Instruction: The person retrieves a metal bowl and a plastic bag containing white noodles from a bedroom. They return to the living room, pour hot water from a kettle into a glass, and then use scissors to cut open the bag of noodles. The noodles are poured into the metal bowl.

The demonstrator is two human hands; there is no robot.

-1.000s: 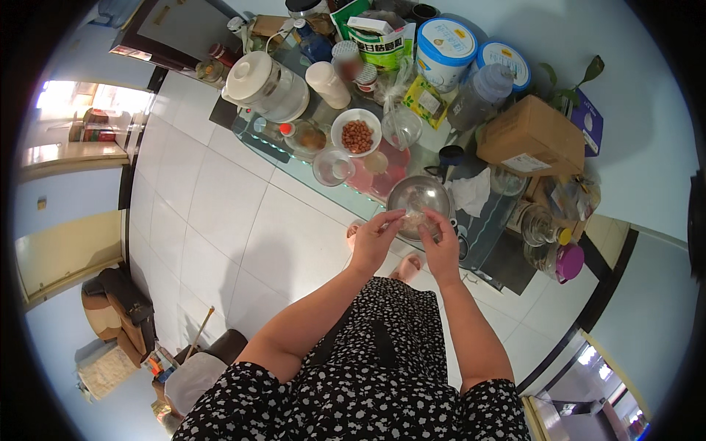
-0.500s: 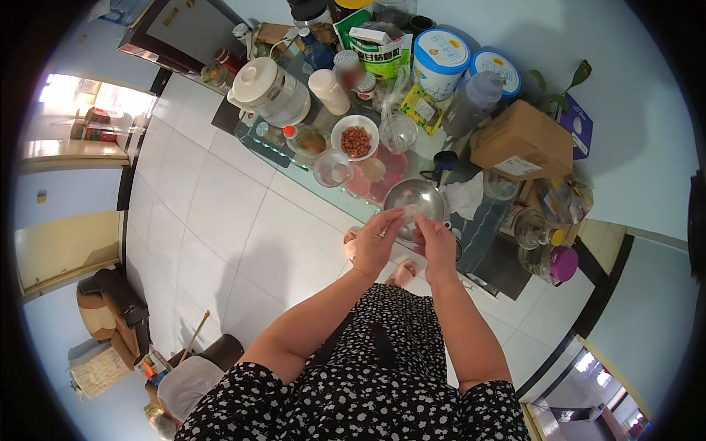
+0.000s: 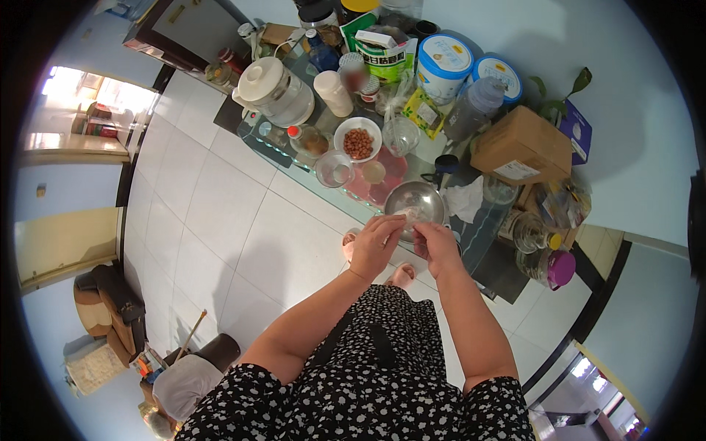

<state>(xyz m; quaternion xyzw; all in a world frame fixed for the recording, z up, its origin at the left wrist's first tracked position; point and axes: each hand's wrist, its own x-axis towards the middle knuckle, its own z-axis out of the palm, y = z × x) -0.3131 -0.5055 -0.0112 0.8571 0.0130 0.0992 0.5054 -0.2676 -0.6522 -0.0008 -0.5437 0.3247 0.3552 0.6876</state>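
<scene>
Both my hands are over the near edge of a shiny metal bowl (image 3: 429, 195) at the front edge of the glass table. My left hand (image 3: 376, 244) has its fingers bent and closed together at the tips. Beside it, my right hand (image 3: 439, 248) is also closed in a pinch. Some pale, whitish stuff (image 3: 409, 214) shows by the fingertips, too small to name. What each pinch holds is hidden. To the left of the metal bowl, reddish-brown peanuts (image 3: 358, 145) lie in a white bowl (image 3: 341, 131). A clear bowl (image 3: 323, 171) sits close to that.
A glass pitcher (image 3: 283, 99), a red-capped bottle (image 3: 307, 141) and a white bottle (image 3: 334, 95) stand at the table's left. Tubs (image 3: 445, 73), packets and a cardboard box (image 3: 523, 143) line the back. White tissue (image 3: 465, 198) lies right of the metal bowl.
My fingertips have parted slightly and dropped a little lower over the near rim of the bowl. The see-through thing that showed between them is now less visible.
</scene>
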